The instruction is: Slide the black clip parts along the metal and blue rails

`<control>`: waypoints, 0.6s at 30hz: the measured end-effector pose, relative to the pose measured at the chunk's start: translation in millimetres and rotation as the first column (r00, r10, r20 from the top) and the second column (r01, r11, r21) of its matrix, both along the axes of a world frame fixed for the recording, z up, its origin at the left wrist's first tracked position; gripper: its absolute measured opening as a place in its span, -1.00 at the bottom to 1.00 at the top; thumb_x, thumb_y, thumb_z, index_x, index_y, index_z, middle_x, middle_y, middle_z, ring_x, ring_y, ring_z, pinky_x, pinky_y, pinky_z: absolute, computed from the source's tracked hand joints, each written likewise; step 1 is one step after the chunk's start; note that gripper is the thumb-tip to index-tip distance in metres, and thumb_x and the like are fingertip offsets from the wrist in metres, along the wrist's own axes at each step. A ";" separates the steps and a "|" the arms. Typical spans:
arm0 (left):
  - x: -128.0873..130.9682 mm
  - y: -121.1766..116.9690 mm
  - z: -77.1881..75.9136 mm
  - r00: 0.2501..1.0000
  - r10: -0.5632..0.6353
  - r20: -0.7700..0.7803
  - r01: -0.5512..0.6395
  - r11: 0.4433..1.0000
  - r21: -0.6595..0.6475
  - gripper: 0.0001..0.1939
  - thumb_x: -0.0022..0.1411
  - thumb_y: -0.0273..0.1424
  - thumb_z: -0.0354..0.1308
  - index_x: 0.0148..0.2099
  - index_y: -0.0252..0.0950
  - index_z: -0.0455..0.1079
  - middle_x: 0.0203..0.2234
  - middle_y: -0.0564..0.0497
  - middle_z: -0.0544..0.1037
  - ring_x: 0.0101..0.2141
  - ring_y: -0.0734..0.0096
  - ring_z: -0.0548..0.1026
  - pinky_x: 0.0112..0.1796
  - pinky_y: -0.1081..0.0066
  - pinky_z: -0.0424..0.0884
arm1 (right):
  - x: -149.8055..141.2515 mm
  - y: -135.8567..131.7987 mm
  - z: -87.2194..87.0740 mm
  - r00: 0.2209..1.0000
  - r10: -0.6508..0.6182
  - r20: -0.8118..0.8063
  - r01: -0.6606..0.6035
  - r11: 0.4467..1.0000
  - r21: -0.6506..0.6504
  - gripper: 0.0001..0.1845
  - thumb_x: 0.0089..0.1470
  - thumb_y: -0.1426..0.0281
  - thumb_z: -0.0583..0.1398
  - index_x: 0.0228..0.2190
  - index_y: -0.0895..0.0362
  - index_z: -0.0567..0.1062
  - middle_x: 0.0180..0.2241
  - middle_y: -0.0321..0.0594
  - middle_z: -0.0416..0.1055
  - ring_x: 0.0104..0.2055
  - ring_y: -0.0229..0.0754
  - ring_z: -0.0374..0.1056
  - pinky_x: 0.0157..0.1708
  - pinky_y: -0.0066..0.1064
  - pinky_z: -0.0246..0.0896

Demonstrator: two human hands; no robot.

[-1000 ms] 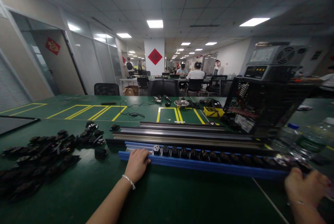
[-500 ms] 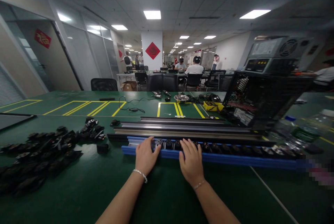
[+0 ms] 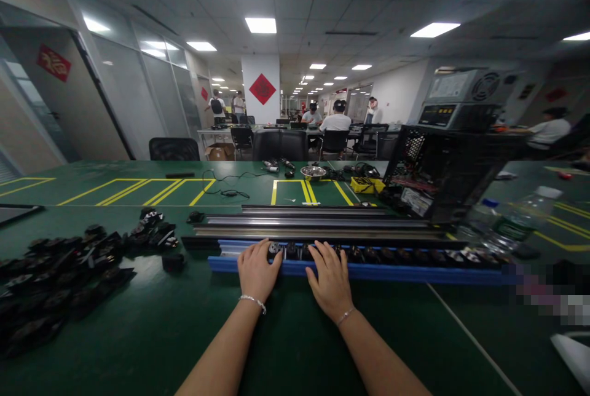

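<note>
A long blue rail (image 3: 391, 273) lies across the table before me, with a row of small black parts (image 3: 371, 254) set along its channel. Near its left end, my left hand (image 3: 259, 272) bends over the rail, with thumb and index finger around a small black part with a greyish top (image 3: 275, 248). Its other fingertips are hidden. To the right, my right hand (image 3: 329, 276) rests over the rail with fingers spread and thumb apart, touching the row. A few black parts (image 3: 291, 251) show between the hands.
Loose black parts (image 3: 92, 261) are heaped at left. Behind the blue rail lie several black and silver rails (image 3: 295, 222). An open computer case (image 3: 454, 168) and plastic bottles (image 3: 516, 221) stand at right. A metal bowl (image 3: 313, 173) sits farther back.
The whole view has shifted slightly, moving the scene left in the picture. Both hands keep nearly the same places on the blue rail.
</note>
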State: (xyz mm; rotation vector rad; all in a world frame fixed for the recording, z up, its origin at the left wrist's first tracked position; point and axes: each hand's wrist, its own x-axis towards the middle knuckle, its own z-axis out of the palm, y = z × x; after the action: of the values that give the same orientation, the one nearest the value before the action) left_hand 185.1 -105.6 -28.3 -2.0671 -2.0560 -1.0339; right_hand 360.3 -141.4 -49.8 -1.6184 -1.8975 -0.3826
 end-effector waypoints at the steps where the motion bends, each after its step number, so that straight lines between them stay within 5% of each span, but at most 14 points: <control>1: -0.3 0.4 -0.4 1.000 0.011 0.002 -0.011 1.000 0.001 -0.62 0.17 -0.19 0.02 -0.01 -0.18 0.39 -0.05 0.00 0.51 0.01 0.20 0.34 0.04 0.19 0.11 | 0.3 -0.1 0.0 1.000 0.002 -0.001 -0.002 1.000 -0.002 -0.54 0.15 0.31 -0.01 0.09 0.04 0.28 0.14 -0.22 0.23 0.22 -0.09 0.02 0.23 -0.03 -0.32; 10: -11.1 5.7 -3.3 0.997 0.067 0.045 -0.067 0.998 -0.005 -0.64 0.13 -0.22 0.05 -0.05 -0.20 0.41 -0.07 -0.03 0.52 0.08 0.16 0.28 0.15 0.07 -0.07 | 0.6 0.1 0.8 1.000 0.006 -0.014 -0.006 1.000 -0.005 -0.54 0.12 0.34 0.01 0.08 0.04 0.30 0.14 -0.21 0.24 0.21 -0.09 0.04 0.23 -0.03 -0.33; 18: -17.5 5.1 -1.2 0.995 0.090 0.035 -0.091 0.996 0.018 -0.64 0.12 -0.24 0.05 -0.06 -0.26 0.43 -0.09 -0.07 0.52 0.03 0.18 0.33 0.07 0.18 0.12 | 0.4 0.0 2.9 1.000 0.009 -0.028 -0.010 1.000 -0.027 -0.53 0.11 0.37 0.02 0.08 0.03 0.29 0.15 -0.24 0.23 0.22 -0.11 0.03 0.23 -0.03 -0.31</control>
State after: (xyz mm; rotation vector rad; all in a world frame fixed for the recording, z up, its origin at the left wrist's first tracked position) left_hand 167.7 -100.5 -29.5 -1.9403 -2.1248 -1.0785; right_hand 360.7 -141.4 -46.8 -1.6238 -1.8965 -0.3303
